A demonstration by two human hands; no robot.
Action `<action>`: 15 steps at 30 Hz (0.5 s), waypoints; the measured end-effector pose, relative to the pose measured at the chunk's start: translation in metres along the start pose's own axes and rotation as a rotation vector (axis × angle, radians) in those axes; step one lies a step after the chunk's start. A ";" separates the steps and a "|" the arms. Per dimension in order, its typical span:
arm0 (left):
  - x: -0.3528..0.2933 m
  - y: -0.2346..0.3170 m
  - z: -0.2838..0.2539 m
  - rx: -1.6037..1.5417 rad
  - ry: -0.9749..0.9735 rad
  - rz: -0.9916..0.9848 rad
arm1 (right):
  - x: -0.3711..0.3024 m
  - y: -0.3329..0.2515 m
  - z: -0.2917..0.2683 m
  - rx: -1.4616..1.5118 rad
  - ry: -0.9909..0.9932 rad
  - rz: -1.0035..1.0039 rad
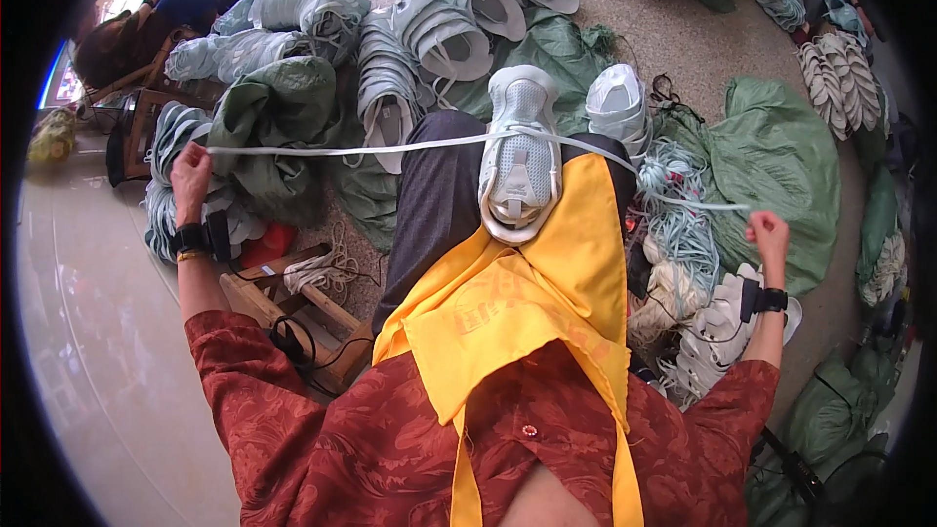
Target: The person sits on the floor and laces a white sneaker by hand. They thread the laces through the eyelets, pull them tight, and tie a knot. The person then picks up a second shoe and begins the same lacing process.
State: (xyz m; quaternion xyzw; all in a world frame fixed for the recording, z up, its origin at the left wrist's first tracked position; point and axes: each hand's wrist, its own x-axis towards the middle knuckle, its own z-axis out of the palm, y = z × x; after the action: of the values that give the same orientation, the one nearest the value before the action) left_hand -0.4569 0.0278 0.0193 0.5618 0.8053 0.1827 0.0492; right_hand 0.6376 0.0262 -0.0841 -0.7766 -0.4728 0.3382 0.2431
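Observation:
A pale grey-blue sneaker [520, 112] rests on my lap, between my knees, over a yellow apron [508, 303]. One long pale shoelace [342, 151] crosses the upper part of the shoe and stretches out to both sides. Far out to the left, my left hand [191, 179] is closed in a pinch on one end of it. On the other side my right hand [769, 239] is also closed, its fingertips at the lace's other end. The left stretch is nearly straight; the right one sags somewhat.
Nested rows of pale shoe uppers [390, 88] lie ahead and left. A single white shoe [617, 102] stands beyond my right knee. Bundled light-blue laces [678, 195] and a green sack [781, 166] are at right. A wooden stool [337, 342] stands at left.

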 end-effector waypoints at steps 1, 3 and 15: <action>-0.001 0.009 0.002 -0.079 0.093 -0.047 | -0.001 -0.011 -0.002 0.220 0.103 -0.018; -0.007 0.031 0.003 -0.157 0.158 -0.088 | -0.010 -0.047 0.012 0.682 0.295 -0.051; -0.150 0.315 0.103 -1.050 -1.088 -0.146 | -0.128 -0.263 0.219 0.537 -0.724 -0.151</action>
State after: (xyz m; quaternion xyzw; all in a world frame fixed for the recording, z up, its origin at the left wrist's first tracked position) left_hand -0.0939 0.0090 0.0151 0.4207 0.5100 0.2355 0.7123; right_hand 0.2808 0.0376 -0.0064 -0.4814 -0.4782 0.6797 0.2788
